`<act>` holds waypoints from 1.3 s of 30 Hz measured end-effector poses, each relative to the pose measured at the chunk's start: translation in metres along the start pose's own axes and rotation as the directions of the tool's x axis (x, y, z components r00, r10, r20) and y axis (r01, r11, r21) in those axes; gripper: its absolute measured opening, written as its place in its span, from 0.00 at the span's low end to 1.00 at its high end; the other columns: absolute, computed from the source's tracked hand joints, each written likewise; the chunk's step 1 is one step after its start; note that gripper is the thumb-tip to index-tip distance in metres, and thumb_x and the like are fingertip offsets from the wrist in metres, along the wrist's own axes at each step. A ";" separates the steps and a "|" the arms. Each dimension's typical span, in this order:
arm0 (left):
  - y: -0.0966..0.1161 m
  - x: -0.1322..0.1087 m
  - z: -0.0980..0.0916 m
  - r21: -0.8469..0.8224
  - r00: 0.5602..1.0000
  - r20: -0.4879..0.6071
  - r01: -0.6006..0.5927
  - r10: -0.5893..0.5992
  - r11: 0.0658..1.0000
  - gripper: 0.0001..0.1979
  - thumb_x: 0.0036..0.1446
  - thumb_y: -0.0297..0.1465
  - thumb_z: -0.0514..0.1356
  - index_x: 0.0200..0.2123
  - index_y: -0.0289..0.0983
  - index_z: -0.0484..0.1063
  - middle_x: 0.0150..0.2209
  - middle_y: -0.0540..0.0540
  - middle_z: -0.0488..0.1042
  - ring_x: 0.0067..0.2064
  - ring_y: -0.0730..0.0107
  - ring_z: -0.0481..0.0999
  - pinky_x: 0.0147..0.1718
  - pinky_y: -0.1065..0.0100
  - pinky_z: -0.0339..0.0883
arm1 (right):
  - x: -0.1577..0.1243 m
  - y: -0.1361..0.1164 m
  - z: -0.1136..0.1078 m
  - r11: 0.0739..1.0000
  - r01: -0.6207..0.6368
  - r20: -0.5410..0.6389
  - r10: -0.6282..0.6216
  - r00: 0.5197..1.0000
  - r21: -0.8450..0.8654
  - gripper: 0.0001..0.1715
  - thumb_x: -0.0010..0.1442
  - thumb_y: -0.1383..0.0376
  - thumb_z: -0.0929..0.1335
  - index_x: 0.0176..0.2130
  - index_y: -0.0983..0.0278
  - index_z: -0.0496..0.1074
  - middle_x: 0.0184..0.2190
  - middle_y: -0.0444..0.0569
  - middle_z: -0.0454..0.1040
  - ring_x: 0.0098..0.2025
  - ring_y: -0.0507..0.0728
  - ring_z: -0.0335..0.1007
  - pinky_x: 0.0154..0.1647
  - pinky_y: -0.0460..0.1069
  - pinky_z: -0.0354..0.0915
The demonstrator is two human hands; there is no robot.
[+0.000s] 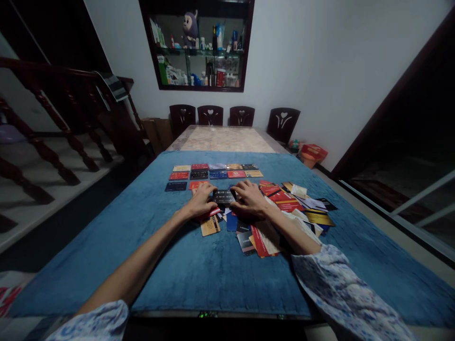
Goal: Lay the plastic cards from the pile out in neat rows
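Between both hands is a black card (223, 196) with pale print, gripped at its left and right ends. My left hand (202, 199) pinches the left end, fingers on the far side and thumb nearer me. My right hand (250, 199) closes on the other end in the same way. A red card (197, 185) lies just beyond my left hand, partly covered by it. Under and near the hands spreads a loose heap of cards, with a yellow card (210, 226) at its left and a red card (263, 239) at its front.
Beyond the hands, cards lie in neat rows, among them a dark blue card (176, 186) and a red card (236, 174). More overlapping cards, one gold (320, 218), spread to the right. A blue cloth (142, 246) covers the near table. Dark chairs (210, 115) stand behind.
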State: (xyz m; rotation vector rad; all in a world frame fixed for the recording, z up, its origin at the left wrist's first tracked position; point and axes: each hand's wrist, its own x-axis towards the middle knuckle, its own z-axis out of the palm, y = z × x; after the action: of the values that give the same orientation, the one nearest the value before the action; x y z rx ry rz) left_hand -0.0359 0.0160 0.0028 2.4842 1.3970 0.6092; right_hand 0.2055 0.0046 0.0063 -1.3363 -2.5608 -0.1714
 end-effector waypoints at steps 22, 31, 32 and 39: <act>-0.038 0.010 -0.030 0.125 0.997 -0.030 0.072 -0.069 0.990 0.25 0.49 0.30 0.63 0.53 0.40 0.74 0.54 0.40 0.71 0.57 0.46 0.64 0.50 0.50 0.60 | 0.068 -0.016 -0.010 1.000 0.007 0.147 -0.007 0.989 -0.001 0.34 0.60 0.50 0.69 0.61 0.62 0.69 0.57 0.59 0.68 0.58 0.68 0.57 0.52 0.61 0.60; -0.056 0.017 -0.041 0.167 0.992 -0.012 0.129 -0.129 0.977 0.27 0.49 0.30 0.61 0.55 0.39 0.72 0.57 0.38 0.70 0.59 0.42 0.62 0.52 0.45 0.59 | 0.096 -0.024 -0.006 1.000 -0.006 0.156 0.007 0.988 -0.011 0.32 0.61 0.51 0.69 0.60 0.61 0.69 0.56 0.59 0.68 0.57 0.68 0.57 0.49 0.59 0.62; -0.058 0.019 -0.041 0.175 0.991 -0.006 0.136 -0.137 0.975 0.28 0.49 0.30 0.61 0.56 0.38 0.72 0.57 0.38 0.70 0.60 0.42 0.62 0.52 0.44 0.59 | 0.099 -0.025 -0.006 1.000 -0.007 0.163 0.010 0.987 -0.018 0.31 0.61 0.51 0.69 0.60 0.60 0.70 0.55 0.59 0.68 0.57 0.68 0.57 0.49 0.59 0.62; -0.079 0.032 -0.042 0.212 0.988 -0.015 0.155 -0.156 0.965 0.28 0.48 0.31 0.61 0.55 0.39 0.72 0.58 0.38 0.70 0.60 0.41 0.61 0.52 0.45 0.59 | 0.125 -0.024 -0.001 0.999 0.000 0.177 0.008 0.984 -0.042 0.29 0.61 0.51 0.69 0.57 0.60 0.72 0.56 0.59 0.68 0.58 0.69 0.56 0.52 0.62 0.60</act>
State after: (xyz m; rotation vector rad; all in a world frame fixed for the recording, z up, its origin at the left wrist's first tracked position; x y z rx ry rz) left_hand -0.1005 0.0844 0.0177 2.4972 1.7193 0.4459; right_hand 0.1167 0.0896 0.0414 -1.4316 -2.7138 -0.1102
